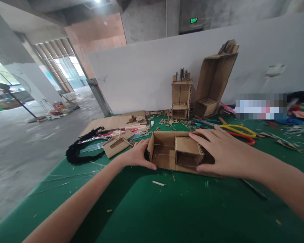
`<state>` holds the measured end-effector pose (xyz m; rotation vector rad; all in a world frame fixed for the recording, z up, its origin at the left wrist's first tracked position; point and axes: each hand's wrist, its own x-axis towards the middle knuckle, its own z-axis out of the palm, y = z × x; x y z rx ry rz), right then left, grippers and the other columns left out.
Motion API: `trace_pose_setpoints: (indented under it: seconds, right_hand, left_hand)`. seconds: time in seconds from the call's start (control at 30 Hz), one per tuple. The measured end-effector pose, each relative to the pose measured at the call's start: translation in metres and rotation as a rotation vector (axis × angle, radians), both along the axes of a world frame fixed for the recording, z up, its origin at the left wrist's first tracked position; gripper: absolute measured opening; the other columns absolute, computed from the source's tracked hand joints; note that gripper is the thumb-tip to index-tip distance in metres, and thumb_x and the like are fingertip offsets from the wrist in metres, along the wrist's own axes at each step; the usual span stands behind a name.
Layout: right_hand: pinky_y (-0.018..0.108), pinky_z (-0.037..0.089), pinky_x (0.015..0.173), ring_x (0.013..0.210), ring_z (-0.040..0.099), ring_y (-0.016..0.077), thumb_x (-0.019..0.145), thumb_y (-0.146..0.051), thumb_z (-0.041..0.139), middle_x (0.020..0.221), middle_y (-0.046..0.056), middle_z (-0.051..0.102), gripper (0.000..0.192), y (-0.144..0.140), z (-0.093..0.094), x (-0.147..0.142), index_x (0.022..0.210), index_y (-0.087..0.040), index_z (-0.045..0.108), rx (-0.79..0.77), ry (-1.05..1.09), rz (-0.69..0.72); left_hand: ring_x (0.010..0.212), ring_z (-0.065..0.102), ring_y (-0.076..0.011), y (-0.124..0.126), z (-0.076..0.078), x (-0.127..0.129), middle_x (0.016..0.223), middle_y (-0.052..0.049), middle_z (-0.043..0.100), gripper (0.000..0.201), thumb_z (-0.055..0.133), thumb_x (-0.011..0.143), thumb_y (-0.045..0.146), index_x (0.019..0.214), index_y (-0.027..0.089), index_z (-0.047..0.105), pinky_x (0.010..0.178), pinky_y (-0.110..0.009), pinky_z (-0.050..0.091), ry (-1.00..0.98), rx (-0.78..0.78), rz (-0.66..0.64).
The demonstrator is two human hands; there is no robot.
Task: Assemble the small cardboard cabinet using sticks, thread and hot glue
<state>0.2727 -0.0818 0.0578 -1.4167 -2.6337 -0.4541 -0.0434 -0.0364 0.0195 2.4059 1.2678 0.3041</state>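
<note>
Box: a long open cardboard box (167, 153) is laid on its side on the green table (147, 209), near the centre of the view, with the open face turned up toward the camera.
Inner box: a smaller cardboard cube (187, 151) is set inside the box, in its right half; a thin string is seen stretched across the opening.
Left hand: the left hand (138, 155) is placed at the 9 o'clock end of the box; the fingers are curled around that end wall and the thumb is pressed along the near edge, so the box is gripped.
Right hand: the right hand (223, 152) is spread at the 3 o'clock end; the fingers are laid flat over the top of the cube and the thumb is pushed against the near edge of the box. It is held down, not clenched.
Behind, 12 o'clock: a small cardboard tower (181, 98) and a tall tilted cardboard frame (214, 84) are stood against the white wall (142, 74).
At 1 o'clock: yellow pliers (236, 130) are seen just beyond the right hand.
At 10 o'clock: flat cardboard sheets (111, 123), a small cardboard piece (116, 145) and a black cord (78, 153) are laid.
Near edge, 6 o'clock: a small wooden stick (158, 183) and scraps are scattered on the table.
</note>
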Motion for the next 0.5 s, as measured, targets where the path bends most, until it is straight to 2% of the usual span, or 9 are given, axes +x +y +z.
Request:
trace_pose_setpoints:
  seconds: [0.13, 0.23, 0.33, 0.4, 0.5]
  right_hand:
    - [0.057, 0.027, 0.105, 0.122, 0.043, 0.0393, 0.069, -0.074, 0.049, 0.139, 0.015, 0.044, 0.094, 0.0, -0.003, -0.001, 0.142, -0.016, 0.038, 0.048, 0.003, 0.025]
    - [0.059, 0.019, 0.108, 0.123, 0.043, 0.0391, 0.07, -0.072, 0.049, 0.14, 0.017, 0.044, 0.093, -0.002, -0.002, -0.005, 0.141, -0.013, 0.039, 0.038, 0.029, 0.022]
    - [0.063, 0.01, 0.109, 0.125, 0.041, 0.0382, 0.075, -0.07, 0.045, 0.141, 0.014, 0.044, 0.087, -0.003, 0.006, -0.002, 0.142, -0.016, 0.037, -0.006, 0.105, 0.001]
    - [0.065, 0.012, 0.108, 0.129, 0.038, 0.0375, 0.077, -0.069, 0.043, 0.144, 0.011, 0.04, 0.084, -0.003, 0.011, 0.008, 0.145, -0.02, 0.03, -0.047, 0.165, -0.035]
    - [0.063, 0.022, 0.106, 0.133, 0.031, 0.0382, 0.072, -0.07, 0.051, 0.149, 0.008, 0.031, 0.096, -0.002, 0.013, 0.032, 0.149, -0.026, 0.014, -0.124, 0.178, -0.107]
  left_hand:
    - [0.127, 0.038, -0.0379, -0.003, -0.004, 0.002, 0.138, -0.013, 0.045, 0.111, 0.074, 0.05, 0.064, 0.141, 0.019, 0.029, 0.109, -0.052, 0.021, -0.082, 0.004, 0.024]
    - [0.125, 0.041, -0.0379, -0.005, -0.005, 0.003, 0.135, -0.012, 0.048, 0.108, 0.075, 0.051, 0.062, 0.14, 0.02, 0.03, 0.108, -0.052, 0.021, -0.103, 0.011, 0.033]
    - [0.125, 0.04, -0.038, -0.006, -0.004, 0.004, 0.135, -0.012, 0.049, 0.105, 0.075, 0.052, 0.062, 0.138, 0.02, 0.033, 0.108, -0.052, 0.023, -0.104, 0.028, 0.042]
    - [0.124, 0.041, -0.0374, -0.007, -0.002, 0.006, 0.134, -0.012, 0.049, 0.103, 0.074, 0.052, 0.061, 0.137, 0.019, 0.034, 0.107, -0.052, 0.023, -0.095, 0.035, 0.042]
    - [0.121, 0.044, -0.0373, -0.007, -0.001, 0.007, 0.132, -0.014, 0.051, 0.1, 0.074, 0.053, 0.061, 0.135, 0.017, 0.038, 0.106, -0.053, 0.025, -0.065, 0.047, 0.042]
